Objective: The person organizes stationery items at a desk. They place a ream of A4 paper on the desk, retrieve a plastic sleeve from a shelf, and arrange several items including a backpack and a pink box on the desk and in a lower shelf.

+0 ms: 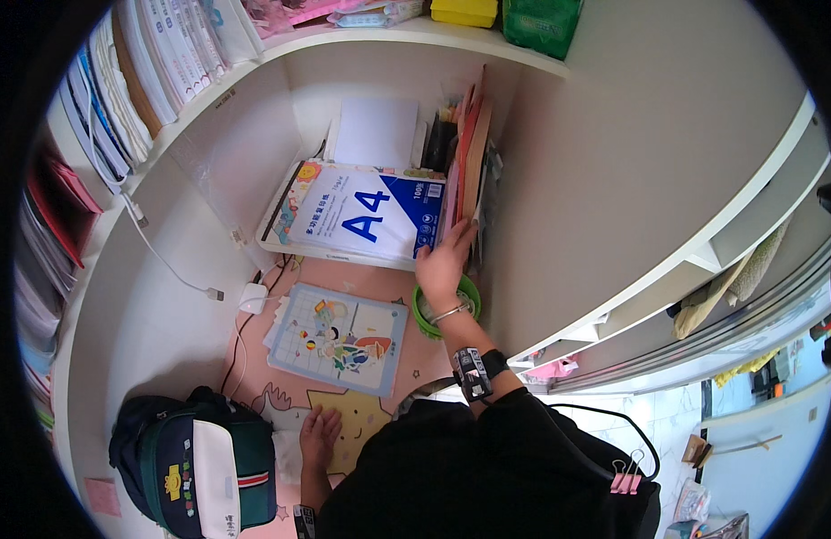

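My right hand [445,262] reaches to the upright row of folders and books [469,166], its fingertips against their near edge and its thumb apart beside the blue-and-white pack of copy paper [343,216]. That pack lies flat on a white printer-like box [276,238]. Under my right wrist stands a round green basket [424,314], partly hidden by the arm. My left hand [321,436] lies with fingers extended on the pink patterned desk mat [375,418], holding nothing. Just beyond it is a flat light-blue folder with cartoon figures [343,337], with papers showing beneath.
A navy-and-green backpack [199,463] stands at the lower left. A white adapter [253,298] with cables sits by the left wall, and a charging cable [168,260] hangs above it. Bookshelves [164,67] line the upper left; a white panel [613,180] rises at right.
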The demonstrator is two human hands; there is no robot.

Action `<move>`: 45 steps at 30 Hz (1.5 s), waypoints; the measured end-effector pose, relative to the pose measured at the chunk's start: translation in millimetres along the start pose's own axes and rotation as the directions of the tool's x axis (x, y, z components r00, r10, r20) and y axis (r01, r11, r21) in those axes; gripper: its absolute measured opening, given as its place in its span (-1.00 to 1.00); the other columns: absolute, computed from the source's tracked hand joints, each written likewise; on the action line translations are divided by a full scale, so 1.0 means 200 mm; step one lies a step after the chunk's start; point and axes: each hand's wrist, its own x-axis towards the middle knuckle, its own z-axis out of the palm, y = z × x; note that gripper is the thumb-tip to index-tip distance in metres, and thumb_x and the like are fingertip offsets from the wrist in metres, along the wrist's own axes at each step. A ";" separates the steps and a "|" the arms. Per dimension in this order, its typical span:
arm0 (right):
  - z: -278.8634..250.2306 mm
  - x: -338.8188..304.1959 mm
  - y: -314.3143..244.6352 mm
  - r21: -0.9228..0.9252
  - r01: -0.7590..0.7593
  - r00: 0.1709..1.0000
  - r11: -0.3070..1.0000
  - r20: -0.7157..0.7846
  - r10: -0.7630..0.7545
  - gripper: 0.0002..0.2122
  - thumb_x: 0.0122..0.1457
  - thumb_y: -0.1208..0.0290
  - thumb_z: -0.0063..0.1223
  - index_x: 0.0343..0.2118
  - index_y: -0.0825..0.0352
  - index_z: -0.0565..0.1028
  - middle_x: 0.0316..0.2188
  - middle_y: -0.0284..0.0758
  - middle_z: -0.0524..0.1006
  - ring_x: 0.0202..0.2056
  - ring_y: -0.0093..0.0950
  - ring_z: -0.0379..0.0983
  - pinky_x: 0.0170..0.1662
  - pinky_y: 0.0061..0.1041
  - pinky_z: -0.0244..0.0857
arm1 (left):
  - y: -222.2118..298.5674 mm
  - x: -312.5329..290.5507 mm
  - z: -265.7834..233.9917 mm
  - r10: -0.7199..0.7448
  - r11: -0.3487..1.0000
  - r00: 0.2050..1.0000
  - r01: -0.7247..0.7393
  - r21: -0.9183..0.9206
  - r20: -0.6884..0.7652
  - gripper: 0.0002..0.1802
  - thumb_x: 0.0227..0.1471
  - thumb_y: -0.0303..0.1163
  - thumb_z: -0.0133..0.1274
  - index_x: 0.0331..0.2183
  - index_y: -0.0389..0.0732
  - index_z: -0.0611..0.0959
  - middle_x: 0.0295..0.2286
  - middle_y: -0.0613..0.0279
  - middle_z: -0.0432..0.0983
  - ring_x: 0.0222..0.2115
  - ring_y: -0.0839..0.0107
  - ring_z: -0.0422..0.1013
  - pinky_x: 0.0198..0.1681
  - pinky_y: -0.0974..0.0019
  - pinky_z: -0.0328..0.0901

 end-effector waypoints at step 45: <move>-0.02 -0.47 0.18 -0.011 0.306 0.727 0.952 0.648 -0.226 -0.54 -0.07 0.51 -0.11 -0.05 0.58 0.20 0.00 0.09 0.17 -0.06 -0.12 0.27 -0.05 -0.37 0.24 | -0.02 -0.03 -0.01 0.022 0.998 1.000 -0.021 0.057 -0.017 -0.60 0.12 -0.39 -0.22 -0.01 -0.28 0.21 -0.17 -0.03 0.35 -0.16 0.20 0.36 -0.13 0.29 0.29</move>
